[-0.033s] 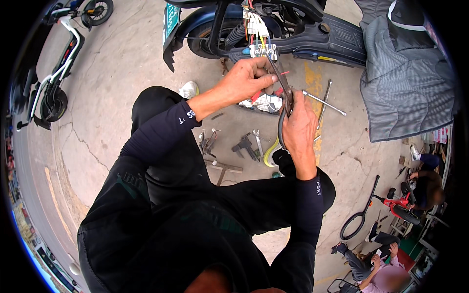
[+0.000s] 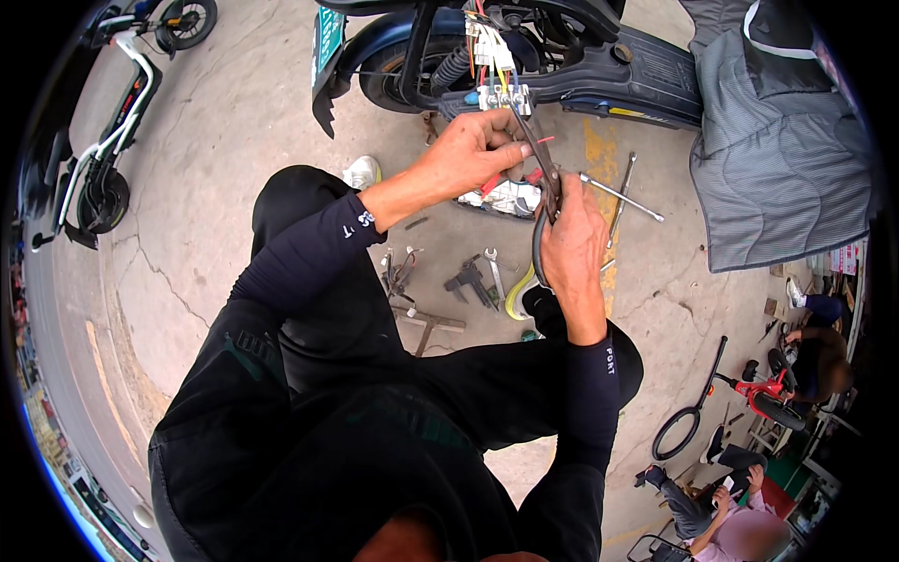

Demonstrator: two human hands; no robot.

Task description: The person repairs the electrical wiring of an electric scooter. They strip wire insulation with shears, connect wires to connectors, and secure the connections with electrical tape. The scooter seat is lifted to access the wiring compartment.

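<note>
My left hand (image 2: 464,155) is closed in a pinch below the electric scooter (image 2: 646,80); a thin red wire (image 2: 546,140) shows just past its fingertips. In my right hand (image 2: 576,244) is a pair of dark scissors (image 2: 551,173), gripped by the handles. Their blades point up and cross beside my left fingertips, at the red wire. Above the hands, a white terminal block (image 2: 506,98) with coloured wires hangs under bundled white connectors (image 2: 492,47) at the scooter's rear. Partly hidden beneath my hands lies a silvery-white unit (image 2: 513,197) with red parts.
On the concrete lie a cross-shaped wrench (image 2: 623,199), an open-end spanner (image 2: 493,272), a dark connector piece (image 2: 465,279) and a metal T-bar (image 2: 429,323). A grey quilted cover (image 2: 787,178) hangs at right. A white scooter (image 2: 117,122) stands left; two people sit lower right.
</note>
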